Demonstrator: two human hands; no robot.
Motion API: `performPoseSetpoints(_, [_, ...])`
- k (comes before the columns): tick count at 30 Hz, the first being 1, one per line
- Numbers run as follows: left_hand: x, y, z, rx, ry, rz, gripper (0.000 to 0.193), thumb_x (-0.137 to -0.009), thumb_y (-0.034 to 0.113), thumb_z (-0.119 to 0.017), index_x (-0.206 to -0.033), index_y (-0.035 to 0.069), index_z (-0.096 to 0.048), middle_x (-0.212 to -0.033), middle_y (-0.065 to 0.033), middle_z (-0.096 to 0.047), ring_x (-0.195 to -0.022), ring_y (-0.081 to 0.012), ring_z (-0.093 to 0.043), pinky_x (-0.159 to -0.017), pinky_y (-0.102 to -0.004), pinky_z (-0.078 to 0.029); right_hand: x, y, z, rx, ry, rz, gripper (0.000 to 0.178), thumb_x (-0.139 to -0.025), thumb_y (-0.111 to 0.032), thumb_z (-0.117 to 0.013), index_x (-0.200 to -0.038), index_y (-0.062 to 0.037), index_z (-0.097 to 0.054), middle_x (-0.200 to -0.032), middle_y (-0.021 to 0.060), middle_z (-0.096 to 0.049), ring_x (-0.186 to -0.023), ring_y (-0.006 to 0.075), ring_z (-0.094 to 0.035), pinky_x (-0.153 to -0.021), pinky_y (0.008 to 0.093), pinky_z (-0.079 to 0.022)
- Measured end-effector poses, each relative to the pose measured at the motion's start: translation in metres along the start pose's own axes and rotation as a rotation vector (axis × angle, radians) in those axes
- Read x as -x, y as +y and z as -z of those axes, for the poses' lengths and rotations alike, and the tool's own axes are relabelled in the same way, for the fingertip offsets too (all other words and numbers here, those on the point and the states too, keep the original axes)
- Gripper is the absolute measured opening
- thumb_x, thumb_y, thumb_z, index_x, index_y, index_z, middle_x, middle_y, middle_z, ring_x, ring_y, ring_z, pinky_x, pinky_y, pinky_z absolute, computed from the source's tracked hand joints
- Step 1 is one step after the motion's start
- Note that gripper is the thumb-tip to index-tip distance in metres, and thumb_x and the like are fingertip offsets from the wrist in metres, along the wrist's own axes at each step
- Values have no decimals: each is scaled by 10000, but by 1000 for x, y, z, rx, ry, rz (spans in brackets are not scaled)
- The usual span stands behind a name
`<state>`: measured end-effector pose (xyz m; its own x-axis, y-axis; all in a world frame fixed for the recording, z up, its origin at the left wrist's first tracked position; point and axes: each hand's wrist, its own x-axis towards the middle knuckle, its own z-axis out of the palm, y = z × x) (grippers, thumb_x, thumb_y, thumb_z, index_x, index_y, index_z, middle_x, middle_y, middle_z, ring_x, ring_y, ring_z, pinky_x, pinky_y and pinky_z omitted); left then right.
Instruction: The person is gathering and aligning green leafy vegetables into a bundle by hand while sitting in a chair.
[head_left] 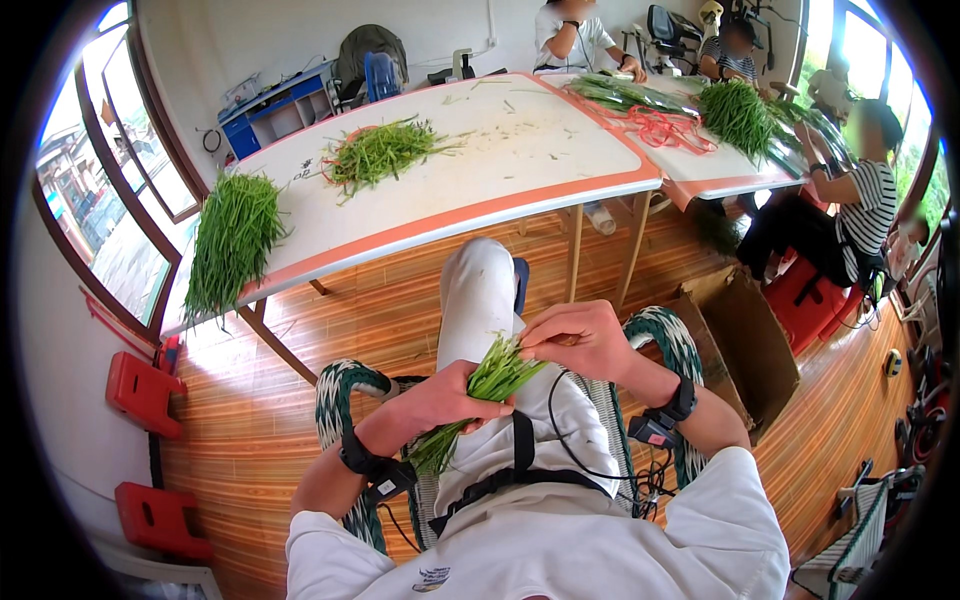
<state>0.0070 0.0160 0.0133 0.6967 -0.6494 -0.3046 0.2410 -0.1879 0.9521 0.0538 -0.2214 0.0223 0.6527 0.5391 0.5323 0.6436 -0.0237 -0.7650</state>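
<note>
A bunch of long green stalks [500, 372], like chives, lies over my lap with its paler cut ends pointing away from me. My left hand [450, 395] is closed round the middle of it, and the darker leafy part [436, 447] hangs out below that hand. At the far right end of the bunch, my right hand [578, 340] has its fingers pinched together against the stalk ends. Whatever sits between those fingertips is too small to make out. Both wrists wear black straps with small devices.
Ahead stands a white table [480, 150] with an orange border, bearing a large green bundle [235, 240] and a loose pile [385, 152]. An open cardboard box [745, 345] is on the floor at right. Red stools [145, 395] stand left. Several people sit around the far-right table [700, 180].
</note>
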Motion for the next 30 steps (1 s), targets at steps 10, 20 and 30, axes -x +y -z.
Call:
performPoseSetpoints(10, [1, 0, 2, 133, 41, -10, 159, -873, 103, -686, -973, -1, -619, -660, -10, -556, -495, -81, -513, -466, -234, -396, 2, 13, -3, -219, 54, -152, 265, -814, -8, -738, -1069, 15, -669, -1056, 98, -685, -922, 145, -669, -751, 258, -568])
performPoseSetpoints(20, [-7, -9, -14, 370, 142, -165, 185, -889, 107, -688, -1020, -5, -620, -708, -22, -579, -525, -92, -540, -476, -227, -404, 3, 23, -2, -308, -151, -432, 349, -873, -220, -732, -1131, 3, -658, -972, 65, -695, -842, 69, -596, -661, 238, -491])
performPoseSetpoints(30, [-7, -11, -17, 403, 162, -121, 222, -866, 100, -707, -1044, 1, -618, -748, -43, -599, -534, -92, -550, -464, -223, -422, 2, -9, -20, -26, -45, -364, 232, -860, -182, -747, -793, 35, -700, -624, 3, -627, -610, 25, -518, -515, 234, -415])
